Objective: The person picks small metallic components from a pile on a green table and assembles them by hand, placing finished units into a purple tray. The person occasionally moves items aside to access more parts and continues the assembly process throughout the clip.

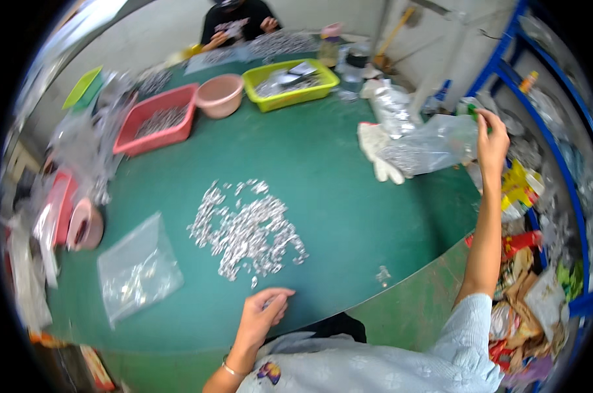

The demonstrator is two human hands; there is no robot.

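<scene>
My left hand (260, 318) is closed at the table's near edge, just below a loose pile of small silvery metal parts (247, 232). What its curled fingers hold, if anything, is hidden. With my arm stretched out to the far right, my right hand (493, 143) pinches the open end of a clear plastic bag (444, 141). Grey small parts fill that bag's other end, which lies on the table against a white work glove (375, 145). Left of the pile, a flat clear bag (141, 268) with a few small pieces inside rests on the green table (322, 190).
Along the far side stand a red tray (127, 141), a pink bowl (219, 96) and a yellow-green tray (267, 103) of parts. A person (239, 23) works across the table. Blue shelving (558, 150) packed with bags rises at right. Another pink container (87, 226) stands at left.
</scene>
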